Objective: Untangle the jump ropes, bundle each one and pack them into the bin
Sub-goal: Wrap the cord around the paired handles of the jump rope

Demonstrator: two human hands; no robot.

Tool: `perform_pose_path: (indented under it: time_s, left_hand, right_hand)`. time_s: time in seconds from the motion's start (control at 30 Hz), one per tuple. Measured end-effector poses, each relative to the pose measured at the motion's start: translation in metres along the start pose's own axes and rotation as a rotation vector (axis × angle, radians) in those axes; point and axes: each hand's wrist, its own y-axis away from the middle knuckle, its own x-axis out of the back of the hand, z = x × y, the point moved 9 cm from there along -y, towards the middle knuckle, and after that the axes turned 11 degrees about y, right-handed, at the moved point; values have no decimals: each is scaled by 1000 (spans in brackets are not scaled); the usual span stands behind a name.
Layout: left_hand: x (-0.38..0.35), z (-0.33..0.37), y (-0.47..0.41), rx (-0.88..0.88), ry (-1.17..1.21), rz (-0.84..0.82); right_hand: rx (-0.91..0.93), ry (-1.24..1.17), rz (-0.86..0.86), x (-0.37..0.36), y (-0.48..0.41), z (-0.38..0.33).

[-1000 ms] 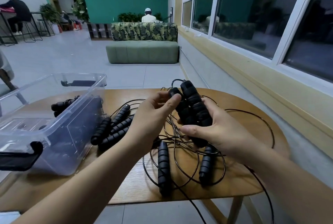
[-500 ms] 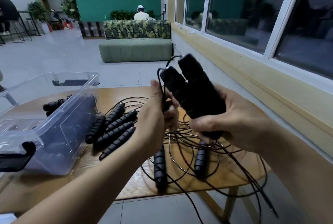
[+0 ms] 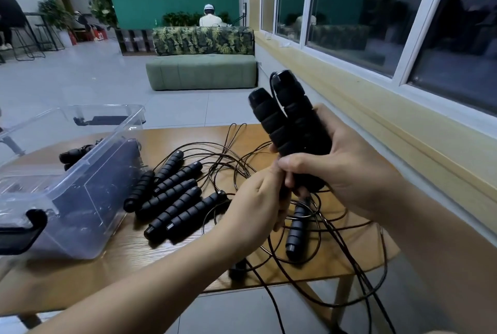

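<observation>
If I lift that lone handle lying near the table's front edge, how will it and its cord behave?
The lone handle looks like a stiff, ribbed foam grip, so it probably won't slip in the fingers. Being round, it may roll if nudged. Its thin cord lies in floppy loops crossing other cords, so lifting would likely drag the tangle along.

handles [image 3: 291,129] matt ribbed black foam, cords [image 3: 234,157] thin glossy, bin [image 3: 88,172] clear scuffed plastic, table [image 3: 161,247] smooth wood grain
</observation>
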Motion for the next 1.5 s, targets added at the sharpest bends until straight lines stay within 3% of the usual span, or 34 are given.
perform_pose_path:
  time_s: [0.13, 0.27, 0.53, 0.73, 0.83, 1.1, 1.23, 1.33, 1.4, 1.5]
  left_hand:
    - [0, 0, 4, -17, -289, -83]
    - [2, 13, 9, -32, -538, -138]
    - [36, 43, 16, -19, -419, -164]
    - [43, 57, 16, -111, -497, -202]
    - [44, 53, 12, -94, -418, -223]
    - [60, 54, 11, -28, -332, -326]
    - [44, 60, 15, -46, -282, -383]
    - [54, 36, 7, 17, -184, -239]
    - [77, 1, -3, 157, -133, -113]
    - [60, 6, 7, 92, -222, -90]
  right_hand:
    - [-32, 75, 85, 27, -4, 15]
    - [-117, 144, 56, 44, -6, 34]
    - [-227, 416, -382, 17, 5, 56]
    - [-256, 708, -745, -36, 27, 50]
    - [-243, 698, -850, -56, 39, 39]
    - [-86, 791, -869, -45, 46, 4]
    - [-51, 553, -870, -54, 49, -14]
    - [-60, 400, -759, -50, 42, -19]
    - [-71, 335, -673, -41, 38, -21]
    - [-95, 318, -517, -24, 30, -22]
